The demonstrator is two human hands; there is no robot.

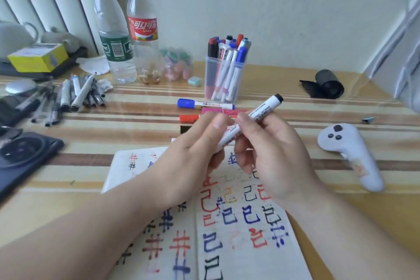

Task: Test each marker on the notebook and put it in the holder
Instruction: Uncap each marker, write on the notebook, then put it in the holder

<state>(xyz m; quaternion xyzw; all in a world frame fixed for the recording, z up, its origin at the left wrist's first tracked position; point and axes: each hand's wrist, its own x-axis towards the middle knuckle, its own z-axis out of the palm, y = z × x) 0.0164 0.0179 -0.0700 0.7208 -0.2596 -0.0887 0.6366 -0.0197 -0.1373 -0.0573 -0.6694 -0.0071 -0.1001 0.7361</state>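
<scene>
**Now a marker slanted between both hands, with the holder straight beyond**

Head view, the only one. The marker [256, 116] is off the table, held above the far edge of the open notebook [229, 241]. Its long axis runs from low and near on the left up to high and far on the right, ending in a black tip [278, 98] that points away from the person. The right hand [275, 157] has its fingers curled round the middle of the barrel. The left hand [188, 161] pinches the lower end, and its fingers hide whether a cap sits there.

The clear holder [223, 85], already packed with upright markers, stands beyond the hands and a little to the left of the black tip. I judge the right hand to be the nearer one for a drop into it, but the marker would first have to be tipped upright. For a test stroke, the page lies directly beneath both hands.

Between the hands and the holder lie a blue marker [204, 104], a red marker [189, 118] and a pink box [216, 110]. They sit low enough that a lifted reach should pass over them. The crowded holder mouth looks like the tighter spot.

Well to the right lies a white controller [350, 152]. To the left are a heap of pens [75, 93], two bottles [127, 36] and a dark phone [22, 157].
</scene>
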